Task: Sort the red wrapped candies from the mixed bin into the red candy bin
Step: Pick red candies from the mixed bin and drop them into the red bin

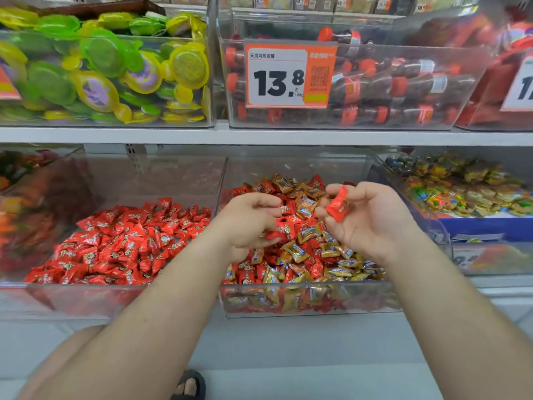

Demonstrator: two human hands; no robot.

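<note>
Both of my hands hover over the clear mixed bin, which holds red and gold wrapped candies. My right hand pinches one red wrapped candy between thumb and fingers, raised above the pile. My left hand is curled low over the candies, and its fingertips pinch another red candy at the pile's surface. The red candy bin stands directly left of the mixed bin and is filled with red wrapped candies.
A bin of multicoloured candies stands at the right, another with dark red sweets at the left. On the shelf above are bins of green and yellow jelly cups and cola-bottle sweets, with a price tag.
</note>
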